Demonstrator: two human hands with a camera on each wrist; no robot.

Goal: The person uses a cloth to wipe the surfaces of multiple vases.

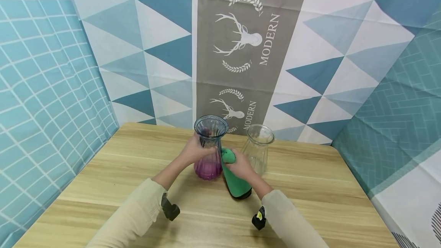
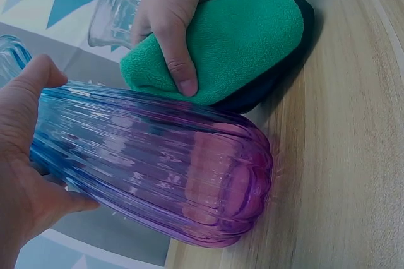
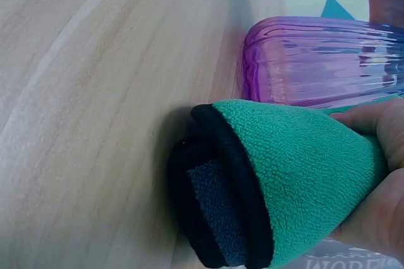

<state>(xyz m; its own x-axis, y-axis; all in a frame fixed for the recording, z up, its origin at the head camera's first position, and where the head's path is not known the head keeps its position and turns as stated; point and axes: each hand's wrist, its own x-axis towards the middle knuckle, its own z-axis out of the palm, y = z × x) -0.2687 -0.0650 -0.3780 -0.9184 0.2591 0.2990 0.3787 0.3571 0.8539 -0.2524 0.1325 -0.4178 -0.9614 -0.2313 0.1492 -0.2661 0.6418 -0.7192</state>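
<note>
My left hand (image 1: 196, 150) grips a ribbed glass vase (image 1: 208, 165) round its neck. This vase fades from blue at the flared rim to purple at the base and stands about upright. Just to the right of it, my right hand (image 1: 242, 166) holds a folded green cloth (image 2: 252, 35) with black edging and a dark blue inner side. The thumb presses on the cloth's fuzzy face in the left wrist view. The cloth lies close along the vase's right side; whether they touch I cannot tell. Behind my right hand stands a clear glass vase (image 1: 259, 152), partly hidden.
Both vases stand on a wood-grain table (image 1: 310, 190), toward its back edge. A patterned cloth backdrop (image 1: 237, 41) with triangles and deer heads hangs right behind. Blue tiled-print sheeting (image 1: 41, 79) borders the left side, and teal sheeting (image 1: 396, 118) the right.
</note>
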